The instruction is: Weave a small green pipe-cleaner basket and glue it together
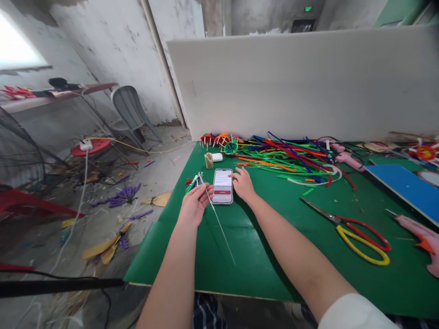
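Observation:
My left hand (196,201) pinches a thin white stem (221,227) between thumb and fingers. The stem slants down to the right over the green tabletop, and its upper end shows above my fingers. My right hand (243,183) has its fingers stretched out, the index fingertip at the right edge of the screen of a smartphone (222,199). The phone lies face up between both hands, its screen lit with a white panel and a red bar. Small green, blue and red pieces (192,183) lie just behind my left hand, partly hidden.
Coloured pipe cleaners (291,157) are heaped at the back, beside small finished craft pieces (222,139). Scissors (346,228) with red and yellow handles lie at the right, near a pink glue gun (416,230) and a blue board (404,185). A white partition (302,87) stands behind.

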Demonstrator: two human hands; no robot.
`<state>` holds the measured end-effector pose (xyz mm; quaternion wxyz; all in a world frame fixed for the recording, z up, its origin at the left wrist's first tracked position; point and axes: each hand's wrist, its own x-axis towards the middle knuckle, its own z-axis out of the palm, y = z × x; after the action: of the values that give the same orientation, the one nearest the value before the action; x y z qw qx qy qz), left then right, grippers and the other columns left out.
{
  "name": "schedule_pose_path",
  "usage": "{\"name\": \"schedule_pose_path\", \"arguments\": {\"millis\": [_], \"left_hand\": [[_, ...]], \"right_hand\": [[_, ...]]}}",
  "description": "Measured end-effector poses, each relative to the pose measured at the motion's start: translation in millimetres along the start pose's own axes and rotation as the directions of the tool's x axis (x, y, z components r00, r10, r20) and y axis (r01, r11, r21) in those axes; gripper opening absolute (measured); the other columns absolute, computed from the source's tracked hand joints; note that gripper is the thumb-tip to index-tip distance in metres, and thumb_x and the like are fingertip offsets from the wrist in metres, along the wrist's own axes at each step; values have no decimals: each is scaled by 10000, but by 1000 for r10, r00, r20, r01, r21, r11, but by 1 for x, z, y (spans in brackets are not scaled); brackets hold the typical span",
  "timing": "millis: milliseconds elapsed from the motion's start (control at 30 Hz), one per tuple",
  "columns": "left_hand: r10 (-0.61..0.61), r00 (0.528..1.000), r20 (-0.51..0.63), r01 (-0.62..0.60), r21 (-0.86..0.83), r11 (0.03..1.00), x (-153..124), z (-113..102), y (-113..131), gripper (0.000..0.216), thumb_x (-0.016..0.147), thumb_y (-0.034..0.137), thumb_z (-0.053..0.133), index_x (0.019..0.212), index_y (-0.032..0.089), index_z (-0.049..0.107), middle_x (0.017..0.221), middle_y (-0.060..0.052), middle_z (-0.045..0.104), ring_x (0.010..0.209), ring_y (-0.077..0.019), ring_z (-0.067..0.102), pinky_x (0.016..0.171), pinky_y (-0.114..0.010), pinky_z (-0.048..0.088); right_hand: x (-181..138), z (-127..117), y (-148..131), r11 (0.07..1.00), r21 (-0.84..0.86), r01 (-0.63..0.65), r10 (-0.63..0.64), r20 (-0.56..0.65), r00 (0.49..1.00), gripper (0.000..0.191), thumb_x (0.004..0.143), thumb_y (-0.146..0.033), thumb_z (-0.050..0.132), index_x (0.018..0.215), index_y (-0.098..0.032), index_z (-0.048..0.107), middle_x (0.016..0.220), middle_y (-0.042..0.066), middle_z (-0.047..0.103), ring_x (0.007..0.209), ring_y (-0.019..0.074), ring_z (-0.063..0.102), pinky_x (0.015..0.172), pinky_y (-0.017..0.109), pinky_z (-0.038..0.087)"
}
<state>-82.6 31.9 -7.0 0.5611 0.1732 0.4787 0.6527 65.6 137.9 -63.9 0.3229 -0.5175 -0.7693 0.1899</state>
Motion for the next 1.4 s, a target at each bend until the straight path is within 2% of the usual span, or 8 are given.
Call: {"name": "schedule_pose_path", "arguments": {"millis": [133, 333, 500, 767, 1000, 1200, 1400], "left_hand": [[-6, 1000, 1, 6, -4, 1000, 2, 1, -2, 108, 735, 98, 535, 796, 71, 620, 719, -90, 672, 587, -104, 628, 527, -172, 520], [-16, 1000, -3, 16, -12, 1000, 3, 1, -3, 109, 737, 102, 536, 801, 73, 619, 719, -86, 672, 588, -102, 629, 533, -170, 519], [-18, 1000, 2, 18, -8, 1000, 3, 1, -4, 107, 741, 110, 533, 796, 78, 619, 712, -83, 671, 584, -100, 627, 532, -170, 518], [-15, 1000, 4, 15, -8, 1000, 3, 0, -4, 111, 737, 111, 539, 803, 74, 621, 718, -85, 671, 589, -101, 627, 533, -171, 518], [-2, 1000, 2, 2, 4, 1000, 2, 0, -4, 103, 726, 116, 555, 796, 81, 620, 724, -79, 670, 587, -91, 623, 544, -163, 517], [-3, 1000, 6, 3, 2, 1000, 2, 1, -4, 103, 730, 114, 547, 791, 80, 623, 713, -75, 670, 582, -89, 619, 539, -160, 516], [-11, 1000, 7, 11, 1, 1000, 2, 1, -4, 104, 731, 110, 549, 796, 77, 623, 719, -80, 671, 587, -92, 623, 538, -162, 517]], "right_hand": [[1, 3, 1, 998, -56, -16, 17, 21, 1000, 370, 744, -114, 376, 1014, -210, 609, 1269, 33, 429, 1262, 215, 206, 1025, 398, 199], [0, -2, -1, 1000, -19, 9, -9, 15, 1000, 389, 749, -114, 365, 1050, -208, 592, 1258, 40, 443, 1244, 206, 257, 1023, 377, 217], [0, -2, -1, 1000, 0, 5, -5, 23, 1000, 354, 746, -110, 367, 950, -222, 634, 1251, 20, 449, 1240, 203, 263, 1016, 391, 225], [-2, -3, -3, 1000, -4, 21, -21, -23, 1000, 362, 738, -110, 368, 961, -212, 635, 1251, 25, 453, 1231, 194, 277, 1018, 377, 224], [-8, -10, -2, 997, 36, 73, -70, -79, 994, 351, 690, -83, 379, 707, -241, 691, 1113, -16, 567, 1161, 178, 354, 984, 372, 278], [-8, -8, 0, 993, 18, 121, -119, -84, 989, 352, 674, -72, 392, 691, -246, 697, 1089, -30, 582, 1133, 171, 365, 976, 338, 295], [-8, -7, -1, 994, -4, 106, -106, -69, 992, 349, 679, -76, 391, 690, -246, 696, 1062, -32, 596, 1114, 180, 375, 965, 345, 304]]}}
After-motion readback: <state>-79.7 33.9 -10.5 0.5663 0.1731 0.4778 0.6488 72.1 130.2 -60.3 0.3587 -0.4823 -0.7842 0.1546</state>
